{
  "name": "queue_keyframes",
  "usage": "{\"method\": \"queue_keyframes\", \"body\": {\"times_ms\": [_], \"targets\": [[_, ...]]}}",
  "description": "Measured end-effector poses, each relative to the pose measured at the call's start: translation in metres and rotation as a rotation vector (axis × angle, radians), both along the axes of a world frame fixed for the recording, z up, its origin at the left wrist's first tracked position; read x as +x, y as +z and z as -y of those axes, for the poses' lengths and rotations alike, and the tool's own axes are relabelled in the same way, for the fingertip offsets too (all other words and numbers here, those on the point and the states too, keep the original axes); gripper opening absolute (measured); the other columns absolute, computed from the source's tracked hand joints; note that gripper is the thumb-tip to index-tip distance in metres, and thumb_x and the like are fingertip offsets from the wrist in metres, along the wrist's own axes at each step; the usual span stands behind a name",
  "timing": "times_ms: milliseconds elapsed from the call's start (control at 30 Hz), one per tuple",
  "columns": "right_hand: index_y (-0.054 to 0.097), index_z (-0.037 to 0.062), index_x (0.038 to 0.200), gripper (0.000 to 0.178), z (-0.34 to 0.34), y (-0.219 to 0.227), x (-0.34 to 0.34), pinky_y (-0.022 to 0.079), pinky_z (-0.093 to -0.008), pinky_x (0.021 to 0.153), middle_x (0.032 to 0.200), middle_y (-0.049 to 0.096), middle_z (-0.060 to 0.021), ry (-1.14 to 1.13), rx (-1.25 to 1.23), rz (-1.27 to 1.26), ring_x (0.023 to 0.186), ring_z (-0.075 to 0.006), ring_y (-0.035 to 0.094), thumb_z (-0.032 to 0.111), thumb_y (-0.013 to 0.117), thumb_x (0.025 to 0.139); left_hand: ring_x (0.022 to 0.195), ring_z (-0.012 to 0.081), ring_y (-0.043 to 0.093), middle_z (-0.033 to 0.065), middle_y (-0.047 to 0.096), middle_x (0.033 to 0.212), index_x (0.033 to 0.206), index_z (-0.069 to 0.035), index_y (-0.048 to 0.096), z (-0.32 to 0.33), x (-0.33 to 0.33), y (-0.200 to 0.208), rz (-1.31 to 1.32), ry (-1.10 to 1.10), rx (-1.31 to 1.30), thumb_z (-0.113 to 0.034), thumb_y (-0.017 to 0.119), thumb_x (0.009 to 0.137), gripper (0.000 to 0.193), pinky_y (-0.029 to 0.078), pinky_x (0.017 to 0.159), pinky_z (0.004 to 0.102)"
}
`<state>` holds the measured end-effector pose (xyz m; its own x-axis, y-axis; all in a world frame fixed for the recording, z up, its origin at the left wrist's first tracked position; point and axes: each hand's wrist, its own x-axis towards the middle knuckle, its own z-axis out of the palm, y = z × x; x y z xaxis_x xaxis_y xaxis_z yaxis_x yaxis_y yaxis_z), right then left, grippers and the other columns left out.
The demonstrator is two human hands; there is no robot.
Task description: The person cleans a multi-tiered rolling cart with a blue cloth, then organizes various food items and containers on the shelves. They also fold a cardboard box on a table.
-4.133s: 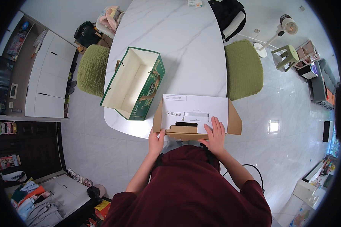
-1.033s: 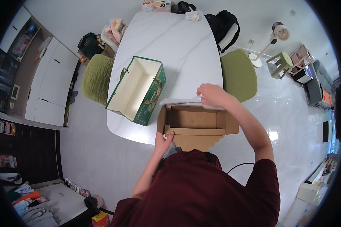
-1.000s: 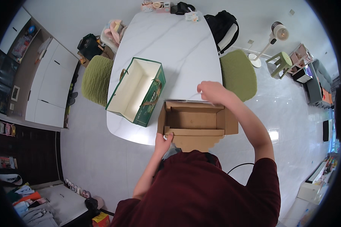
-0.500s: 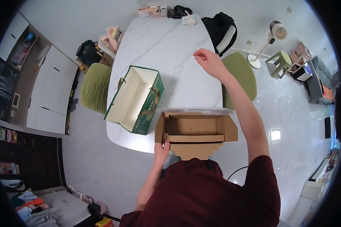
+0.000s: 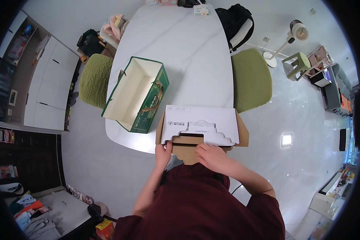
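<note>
A white-topped cardboard carton [image 5: 222, 124] sits at the near end of the marbled surface [image 5: 200, 60], close against the person, probably so that both hands can work its near edge without stretching. Its white lid panel lies over the top, and a brown side flap [image 5: 242, 132] sticks out at the right. A stepped brown front flap [image 5: 185, 155] hangs toward the person's body.

The open green gift bag [image 5: 151, 108] lies on its side to the left and a little farther off (its mouth shows a pale inside), likely set there to leave the near end for the carton.

The left hand [image 5: 163, 156] has its grip mostly closed around the carton's near left corner, thumb upright against the front, seemingly to steady it. The right hand [image 5: 212, 157] has its grip half closed, fingers curled at the front flap's right side; whether it pinches or only presses, I cannot tell, since its thumb is hidden.
</note>
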<state>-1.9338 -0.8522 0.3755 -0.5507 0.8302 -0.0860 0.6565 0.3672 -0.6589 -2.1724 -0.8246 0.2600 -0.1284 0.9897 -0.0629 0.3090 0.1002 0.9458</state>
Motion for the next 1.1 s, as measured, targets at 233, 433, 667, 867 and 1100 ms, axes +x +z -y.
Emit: {"method": "queue_keyframes", "body": {"times_ms": [233,433,667,867,1100], "targets": [[0.053,0.002,0.122,0.053,0.015,-0.002,-0.014,0.032,-0.0465,0.105,0.146,0.029,-0.0236,-0.171,0.299,0.047,0.126,-0.0384,0.041,0.016,0.072,0.074,0.082,0.0102,0.057,0.0069,0.063,0.092,0.112,0.004,0.056,0.001,-0.006,0.004,0.095,-0.058,-0.072,-0.015,0.055,0.095,0.025,0.049,0.069,0.0278],[0.053,0.0017,0.124,0.054,-0.05,-0.001,0.002,0.031,-0.0483,0.108,0.148,0.032,-0.0191,-0.295,0.712,0.158,0.13,-0.0288,0.042,0.013,0.067,0.073,0.089,0.018,0.061,0.0111,0.065,0.096,0.112,0.002,0.056,0.003,-0.003,0.014,0.092,-0.04,-0.066,-0.019,0.058,0.093,0.028,0.049,0.079,0.0325],[0.044,0.0057,0.135,0.076,-0.14,-0.02,0.011,0.019,-0.0545,0.112,0.152,0.023,-0.0163,-0.324,0.724,0.228,0.14,-0.031,0.023,0.032,0.075,0.071,0.089,0.0171,0.061,0.0112,0.065,0.097,0.115,0.002,0.055,-0.001,-0.004,0.014,0.063,-0.03,-0.119,-0.019,0.059,0.093,0.031,0.049,0.078,0.0315],[0.037,0.0061,0.142,0.083,-0.16,-0.07,0.008,0.013,-0.0557,0.113,0.153,0.023,-0.0153,-0.345,0.523,0.309,0.141,-0.0314,0.021,0.054,0.064,0.079,0.088,0.0166,0.062,0.0111,0.065,0.1,0.117,0.002,0.055,-0.001,-0.002,0.006,0.09,-0.009,-0.066,-0.019,0.059,0.093,0.032,0.05,0.076,0.0304],[0.041,0.0079,0.139,0.087,-0.165,-0.076,0.011,0.02,-0.0492,0.113,0.146,0.035,-0.0153,-0.24,0.357,0.318,0.137,-0.03,0.029,0.06,0.066,0.074,0.086,0.0163,0.062,0.0117,0.066,0.097,0.113,0.003,0.056,0.0,-0.006,0.002,0.087,-0.023,-0.101,-0.019,0.058,0.094,0.029,0.05,0.075,0.0302]]}}
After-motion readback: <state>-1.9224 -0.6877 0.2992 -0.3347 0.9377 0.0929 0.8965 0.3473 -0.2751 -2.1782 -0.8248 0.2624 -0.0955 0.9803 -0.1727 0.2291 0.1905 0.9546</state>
